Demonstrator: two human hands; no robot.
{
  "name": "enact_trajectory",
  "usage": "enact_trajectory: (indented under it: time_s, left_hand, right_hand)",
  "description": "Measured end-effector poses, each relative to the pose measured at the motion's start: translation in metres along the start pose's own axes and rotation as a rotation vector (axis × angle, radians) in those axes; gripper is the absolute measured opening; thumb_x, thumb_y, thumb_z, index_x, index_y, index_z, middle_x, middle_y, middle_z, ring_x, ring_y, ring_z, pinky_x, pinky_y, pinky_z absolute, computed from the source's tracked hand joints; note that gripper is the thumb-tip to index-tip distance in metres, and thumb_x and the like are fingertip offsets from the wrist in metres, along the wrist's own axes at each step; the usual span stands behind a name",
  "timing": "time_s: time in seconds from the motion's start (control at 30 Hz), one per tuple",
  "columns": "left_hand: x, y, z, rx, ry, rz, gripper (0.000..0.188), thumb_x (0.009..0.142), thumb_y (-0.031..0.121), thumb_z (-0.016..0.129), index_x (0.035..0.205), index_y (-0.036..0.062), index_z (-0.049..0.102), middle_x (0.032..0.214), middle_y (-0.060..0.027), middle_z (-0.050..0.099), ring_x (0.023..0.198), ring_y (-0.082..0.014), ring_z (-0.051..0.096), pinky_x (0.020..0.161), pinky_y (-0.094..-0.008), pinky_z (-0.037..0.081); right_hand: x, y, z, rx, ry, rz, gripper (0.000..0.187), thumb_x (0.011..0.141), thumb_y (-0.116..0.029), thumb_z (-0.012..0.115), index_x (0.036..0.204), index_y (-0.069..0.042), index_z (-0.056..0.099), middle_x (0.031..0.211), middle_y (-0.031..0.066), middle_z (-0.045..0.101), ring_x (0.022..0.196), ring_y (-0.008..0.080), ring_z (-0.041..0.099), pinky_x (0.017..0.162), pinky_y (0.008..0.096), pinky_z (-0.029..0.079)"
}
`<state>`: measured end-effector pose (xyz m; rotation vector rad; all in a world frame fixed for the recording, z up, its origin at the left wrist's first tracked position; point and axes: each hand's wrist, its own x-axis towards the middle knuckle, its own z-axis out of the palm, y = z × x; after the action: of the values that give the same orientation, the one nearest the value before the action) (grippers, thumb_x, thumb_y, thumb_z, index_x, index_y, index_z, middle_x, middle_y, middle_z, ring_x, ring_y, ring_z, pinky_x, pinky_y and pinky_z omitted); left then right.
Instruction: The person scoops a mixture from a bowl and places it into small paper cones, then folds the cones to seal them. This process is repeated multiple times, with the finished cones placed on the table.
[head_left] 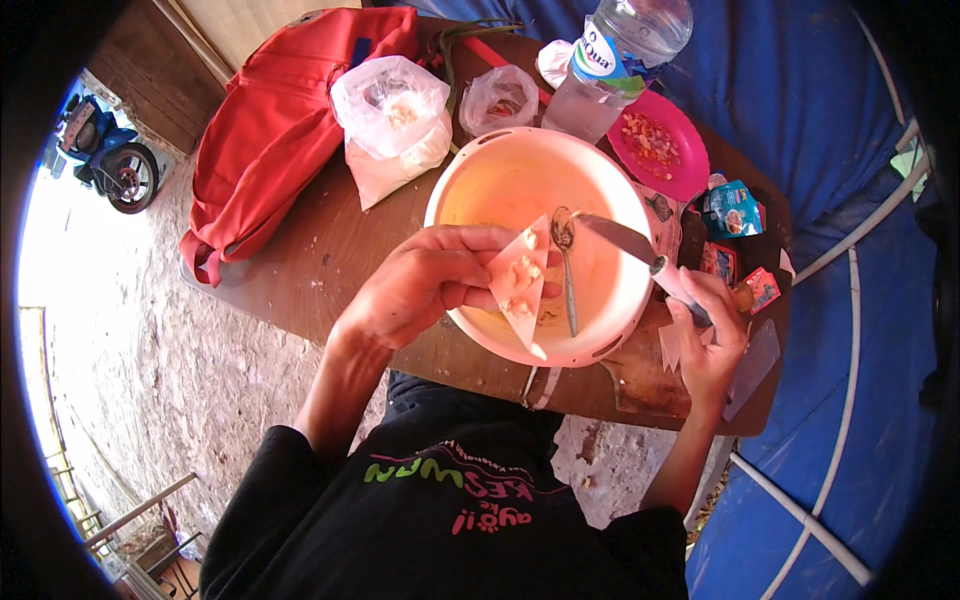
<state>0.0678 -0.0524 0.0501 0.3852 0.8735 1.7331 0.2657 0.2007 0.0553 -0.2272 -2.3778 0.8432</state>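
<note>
Accordingly, the left hand (425, 280) is closed on the triangular sheet (522, 288), with fingers beneath it, apparently to keep the pale lumps (523, 271) on its upper face. The sheet sits just right of the left thumb, above the basin (632, 312), which presumably catches drips. The right hand (712, 335) is wrapped around the handle of the knife (622, 240); the blade extends leftward from that hand, likely for reach. Between both hands, the spoon (570, 292) rests inside the basin.

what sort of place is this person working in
Probably a makeshift, semi-open food-prep spot: a pale basin on a wooden table, blue sheeting alongside, and a motorbike standing in bright light beyond.
</note>
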Motion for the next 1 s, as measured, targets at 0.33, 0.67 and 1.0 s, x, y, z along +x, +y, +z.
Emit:
enact_trajectory:
  time_s: [0.33,0.67,1.0]
  left_hand:
    - [0.017,-0.017,0.006,-0.224,0.181,0.259,0.058,0.095,-0.001,0.034,0.151,-0.006,0.022,0.149,-0.0283,0.041,0.129,-0.0423,0.053,0.104,-0.0448,0.053]
    - [0.015,-0.016,0.022,-0.224,0.23,0.37,0.062,0.093,-0.003,0.031,0.153,-0.006,0.016,0.15,-0.0264,0.04,0.126,-0.0405,0.056,0.104,-0.0414,0.053]
    - [0.013,-0.018,0.022,-0.198,0.232,0.375,0.063,0.091,-0.003,0.031,0.153,-0.0062,0.017,0.152,-0.026,0.038,0.127,-0.0412,0.055,0.105,-0.0407,0.052]
  right_hand:
    - [-0.036,-0.035,0.021,0.096,-0.004,0.077,0.035,0.08,0.004,0.074,0.114,-0.001,0.071,0.105,0.0125,0.07,0.095,0.0259,0.064,0.082,0.0357,0.051]
    - [-0.045,-0.039,0.035,-0.018,0.028,0.105,0.035,0.08,0.004,0.074,0.114,-0.005,0.072,0.103,0.0107,0.069,0.095,0.0272,0.062,0.083,0.0382,0.049]
    - [-0.045,-0.038,0.032,-0.112,-0.003,0.063,0.036,0.081,0.001,0.075,0.115,-0.007,0.072,0.103,0.0087,0.068,0.093,0.0269,0.06,0.089,0.0411,0.045]
